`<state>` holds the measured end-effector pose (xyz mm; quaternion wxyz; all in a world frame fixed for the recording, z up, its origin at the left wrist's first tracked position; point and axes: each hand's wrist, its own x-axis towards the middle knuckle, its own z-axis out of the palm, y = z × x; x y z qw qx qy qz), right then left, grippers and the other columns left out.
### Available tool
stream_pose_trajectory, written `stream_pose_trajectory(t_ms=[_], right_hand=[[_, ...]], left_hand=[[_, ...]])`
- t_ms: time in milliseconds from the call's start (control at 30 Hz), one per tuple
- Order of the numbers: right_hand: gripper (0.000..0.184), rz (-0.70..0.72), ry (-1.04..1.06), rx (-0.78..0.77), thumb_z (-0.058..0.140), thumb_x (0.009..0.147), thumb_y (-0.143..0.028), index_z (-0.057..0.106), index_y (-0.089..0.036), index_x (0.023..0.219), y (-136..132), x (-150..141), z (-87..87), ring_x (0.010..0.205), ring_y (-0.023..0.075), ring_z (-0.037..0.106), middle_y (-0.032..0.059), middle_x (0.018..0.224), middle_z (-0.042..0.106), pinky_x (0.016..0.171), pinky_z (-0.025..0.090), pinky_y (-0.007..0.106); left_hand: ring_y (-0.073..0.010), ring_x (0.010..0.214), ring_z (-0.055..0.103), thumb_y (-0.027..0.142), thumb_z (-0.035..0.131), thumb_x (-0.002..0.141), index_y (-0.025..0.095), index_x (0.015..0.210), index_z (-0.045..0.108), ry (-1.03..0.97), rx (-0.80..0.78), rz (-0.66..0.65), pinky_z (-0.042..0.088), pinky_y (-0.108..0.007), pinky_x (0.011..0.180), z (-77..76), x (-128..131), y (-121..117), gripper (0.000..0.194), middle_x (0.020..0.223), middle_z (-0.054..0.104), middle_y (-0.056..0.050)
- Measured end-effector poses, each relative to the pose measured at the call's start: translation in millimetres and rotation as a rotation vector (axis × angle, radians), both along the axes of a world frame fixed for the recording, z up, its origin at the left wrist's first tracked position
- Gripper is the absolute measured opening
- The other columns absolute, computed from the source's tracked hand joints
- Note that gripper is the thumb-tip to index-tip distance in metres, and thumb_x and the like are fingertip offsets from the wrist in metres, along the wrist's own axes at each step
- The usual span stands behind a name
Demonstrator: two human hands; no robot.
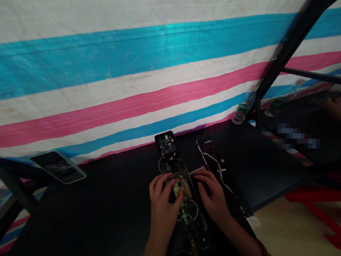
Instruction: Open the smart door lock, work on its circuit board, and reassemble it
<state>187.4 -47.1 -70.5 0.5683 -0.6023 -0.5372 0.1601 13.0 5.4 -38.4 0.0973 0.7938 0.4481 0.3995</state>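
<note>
A long black opened housing (183,164), which looks like an electronic door lock, lies lengthwise on the dark table. A circuit board (165,143) sits at its far end, and a metal plate with a round hub (187,191) lies in its middle. My left hand (165,199) curls over that plate, thumb and fingers on either side of the hub. Beside the housing's right edge, my right hand (213,195) has bent fingers with a gap between thumb and forefinger. Just beyond its fingertips are a silvery strip (197,170) and a screwdriver (204,159).
A black panel with a white cable (218,164) lies right of the housing. At left is a phone (60,167); a water bottle (242,111) stands at the back right by a dark frame post. Another person's hand (333,106) shows at the neighbouring table. Striped sheeting hangs behind.
</note>
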Motion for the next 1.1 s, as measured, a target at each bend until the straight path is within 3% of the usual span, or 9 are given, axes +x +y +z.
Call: stream_pose_trajectory(t_ms=[167,300,433,533,633,833,1000,1100], right_hand=[[0.023,-0.057,-0.075,-0.003,0.052,0.096,-0.020,0.070,-0.024,0.109,2.6,9.7,7.4,0.112,0.0235,0.063,0.0093,0.116,0.065,0.098,0.052,0.040],[0.020,-0.171,-0.248,-0.095,0.057,0.093,-0.023,0.070,-0.022,0.109,11.3,32.7,9.0,0.113,0.0290,0.060,0.0126,0.118,0.063,0.098,0.050,0.048],[0.027,-0.103,-0.391,-0.262,0.060,0.090,-0.023,0.069,-0.020,0.114,13.3,50.7,-3.6,0.106,0.0310,0.062,0.0138,0.114,0.064,0.096,0.051,0.051],[0.032,-0.079,-0.443,-0.311,0.060,0.088,-0.021,0.067,-0.020,0.119,11.5,55.6,-16.3,0.103,0.0305,0.063,0.0137,0.115,0.063,0.094,0.052,0.049],[0.037,-0.074,-0.466,-0.324,0.058,0.085,-0.015,0.066,-0.021,0.121,12.1,57.2,-24.3,0.104,0.0303,0.063,0.0132,0.114,0.064,0.095,0.051,0.048],[0.043,-0.053,-0.436,-0.364,0.053,0.080,-0.010,0.064,-0.019,0.120,17.1,60.5,-24.2,0.104,0.0301,0.064,0.0139,0.113,0.064,0.094,0.051,0.046],[0.044,-0.059,-0.365,-0.355,0.048,0.080,-0.013,0.062,-0.018,0.121,17.4,58.8,-16.6,0.104,0.0272,0.066,0.0125,0.112,0.066,0.093,0.052,0.042],[0.040,-0.092,-0.273,-0.349,0.049,0.079,-0.018,0.062,-0.019,0.117,18.4,57.6,-3.3,0.097,0.0252,0.068,0.0096,0.107,0.069,0.089,0.053,0.040]], left_hand=[[-0.0334,0.131,0.047,0.026,0.069,0.088,0.024,0.106,0.072,0.013,-0.023,0.058,0.050,-0.053,0.100,0.5,4.1,-6.2,0.018,0.145,0.050,-0.012],[-0.0328,0.133,0.048,0.035,0.069,0.088,0.025,0.120,0.066,-0.058,-0.102,0.131,0.051,-0.049,0.099,0.0,-7.1,-15.1,0.034,0.152,0.043,-0.013],[-0.0293,0.117,0.060,0.038,0.058,0.093,0.022,0.110,0.067,-0.161,-0.153,0.292,0.051,-0.048,0.098,-8.4,-47.2,-9.8,0.025,0.131,0.059,-0.013],[-0.0310,0.103,0.065,0.046,0.056,0.090,0.022,0.100,0.071,-0.105,-0.278,0.406,0.052,-0.050,0.092,-19.8,-80.3,7.4,0.031,0.106,0.070,-0.011],[-0.0330,0.104,0.064,0.050,0.057,0.085,0.022,0.100,0.075,-0.006,-0.360,0.365,0.051,-0.051,0.093,-31.1,-97.2,25.2,0.035,0.104,0.073,-0.011],[-0.0323,0.102,0.062,0.046,0.059,0.085,0.021,0.109,0.077,0.125,-0.344,0.280,0.049,-0.052,0.096,-42.5,-95.4,40.9,0.040,0.106,0.071,-0.012],[-0.0313,0.098,0.062,0.047,0.060,0.085,0.023,0.101,0.080,0.139,-0.339,0.252,0.050,-0.048,0.091,-40.3,-92.6,44.1,0.035,0.102,0.071,-0.010],[-0.0305,0.095,0.062,0.045,0.058,0.088,0.023,0.096,0.080,0.153,-0.335,0.237,0.049,-0.047,0.089,-39.2,-88.6,44.6,0.032,0.099,0.072,-0.009]])
